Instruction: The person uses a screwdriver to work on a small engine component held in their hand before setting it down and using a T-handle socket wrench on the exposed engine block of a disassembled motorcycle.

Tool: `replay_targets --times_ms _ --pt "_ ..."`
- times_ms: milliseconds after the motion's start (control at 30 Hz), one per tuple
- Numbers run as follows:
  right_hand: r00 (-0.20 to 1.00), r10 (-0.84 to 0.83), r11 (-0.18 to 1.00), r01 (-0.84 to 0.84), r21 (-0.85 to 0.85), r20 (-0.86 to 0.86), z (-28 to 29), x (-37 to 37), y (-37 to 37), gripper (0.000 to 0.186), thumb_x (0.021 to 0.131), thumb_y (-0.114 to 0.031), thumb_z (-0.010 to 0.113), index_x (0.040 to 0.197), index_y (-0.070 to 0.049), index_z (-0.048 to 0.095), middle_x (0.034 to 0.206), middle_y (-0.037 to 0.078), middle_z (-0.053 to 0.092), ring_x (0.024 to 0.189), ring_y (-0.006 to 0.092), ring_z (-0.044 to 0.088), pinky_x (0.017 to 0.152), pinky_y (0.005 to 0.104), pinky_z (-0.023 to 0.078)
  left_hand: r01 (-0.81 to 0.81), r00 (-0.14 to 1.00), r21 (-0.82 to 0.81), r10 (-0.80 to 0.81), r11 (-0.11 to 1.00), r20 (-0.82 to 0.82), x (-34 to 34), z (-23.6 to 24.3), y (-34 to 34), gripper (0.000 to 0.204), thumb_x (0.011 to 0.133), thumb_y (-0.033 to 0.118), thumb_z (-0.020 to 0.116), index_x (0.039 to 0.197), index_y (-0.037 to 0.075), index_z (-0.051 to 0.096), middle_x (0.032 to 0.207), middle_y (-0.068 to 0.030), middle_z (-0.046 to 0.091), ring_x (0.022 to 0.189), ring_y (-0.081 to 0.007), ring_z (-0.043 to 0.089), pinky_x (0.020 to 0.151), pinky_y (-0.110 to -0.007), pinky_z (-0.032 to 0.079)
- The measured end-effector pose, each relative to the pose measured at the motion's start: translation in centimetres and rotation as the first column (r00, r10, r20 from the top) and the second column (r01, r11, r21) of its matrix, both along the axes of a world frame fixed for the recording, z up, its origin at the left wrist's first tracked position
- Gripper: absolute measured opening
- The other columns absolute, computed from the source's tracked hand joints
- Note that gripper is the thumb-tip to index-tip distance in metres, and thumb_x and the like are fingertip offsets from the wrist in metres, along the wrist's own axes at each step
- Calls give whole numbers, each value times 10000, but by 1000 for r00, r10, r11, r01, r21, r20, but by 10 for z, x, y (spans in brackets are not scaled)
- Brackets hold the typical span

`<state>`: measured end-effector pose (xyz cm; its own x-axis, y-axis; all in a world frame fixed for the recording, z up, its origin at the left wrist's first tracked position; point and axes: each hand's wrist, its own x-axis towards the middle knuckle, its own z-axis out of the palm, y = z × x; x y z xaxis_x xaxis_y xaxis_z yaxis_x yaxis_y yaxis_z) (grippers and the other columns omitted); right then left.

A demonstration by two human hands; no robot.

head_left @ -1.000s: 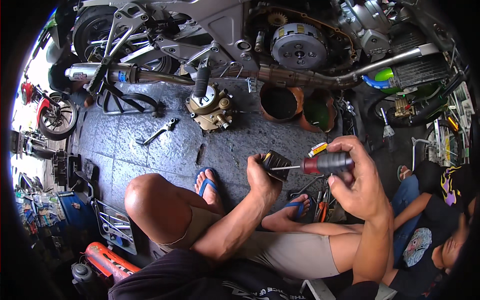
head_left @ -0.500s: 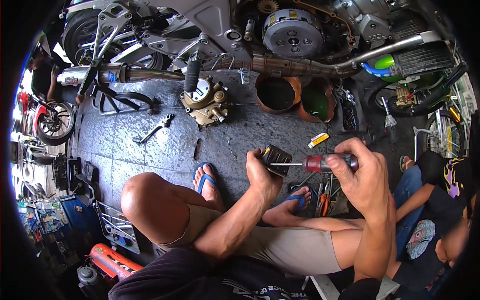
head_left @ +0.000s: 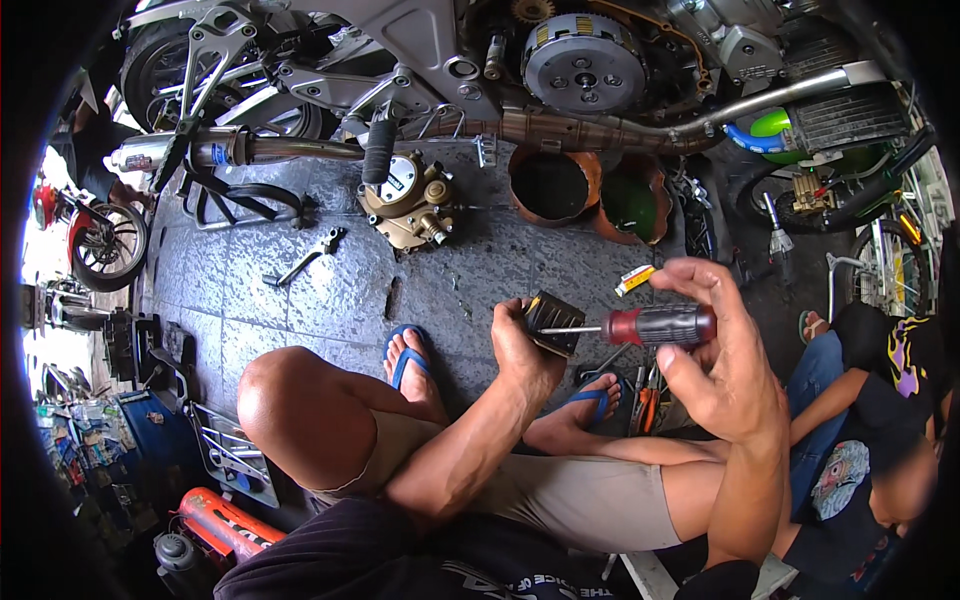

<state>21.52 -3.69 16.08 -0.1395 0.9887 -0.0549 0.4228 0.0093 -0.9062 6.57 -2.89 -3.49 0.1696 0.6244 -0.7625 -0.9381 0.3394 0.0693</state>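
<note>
My left hand [head_left: 522, 350] is closed round a small dark, block-shaped part [head_left: 562, 318] with ribbed faces and a yellowish edge, above the floor between my feet. A screwdriver [head_left: 670, 325] with a red and black handle lies level, its shank pointing left and its tip against the part. How the tip seats is too small to tell. My right hand [head_left: 728, 375] is at the butt of the handle. Its thumb and index finger stand off the grip, while the other fingers, partly hidden, lie behind and against it.
A motorcycle with an exposed clutch [head_left: 585, 65] spans the far side. On the floor are a bronze engine cover [head_left: 405, 205], a wrench [head_left: 305, 257], cut-open tubs [head_left: 555, 190], a yellow and white box [head_left: 634, 281] and orange-handled pliers [head_left: 650, 405]. Another person [head_left: 870, 440] sits close at right.
My right thumb and index finger have come away from the screwdriver handle, and the hand has opened somewhat. My left hand and the block-shaped part stay in place.
</note>
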Motion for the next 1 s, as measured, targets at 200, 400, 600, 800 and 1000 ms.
replay_targets --times_ms 200,400,600,800,1000 --pt "920 49 957 -154 244 388 -11 10 8 362 862 -208 656 1139 3 559 844 194 652 694 227 703 557 321 506 -2 1000 8 2 1000 -5 0 2 0 288 897 357 399 897 104 537 833 -87 610 796 -253 592 755 -422 489" --pt "968 -52 999 47 27 247 -4 3 7 390 809 -133 729 1127 22 565 932 159 659 693 228 675 612 317 520 -4 999 28 3 1000 37 -2 -3 -1 305 895 363 397 908 97 545 848 -90 617 795 -257 593 767 -431 488" --pt "991 -10 990 -9 140 132 -8 2 3 226 804 -33 697 997 26 596 949 129 640 806 169 667 584 272 546 13 1000 -28 -13 1000 20 -2 3 3 338 891 377 388 911 84 555 884 -104 618 823 -266 586 781 -435 482" --pt "976 -35 994 11 110 216 -5 3 2 211 788 2 683 976 22 589 931 116 628 801 166 660 596 262 562 29 999 -14 -29 999 45 -5 3 4 347 880 382 389 930 81 556 912 -113 613 843 -270 573 785 -440 459" --pt "972 -27 994 0 112 236 -5 0 3 208 790 -2 684 973 19 588 923 112 625 786 161 658 592 259 556 -2 999 -14 2 1000 53 -7 3 7 269 907 354 374 919 128 519 859 -65 579 807 -234 563 724 -415 457"
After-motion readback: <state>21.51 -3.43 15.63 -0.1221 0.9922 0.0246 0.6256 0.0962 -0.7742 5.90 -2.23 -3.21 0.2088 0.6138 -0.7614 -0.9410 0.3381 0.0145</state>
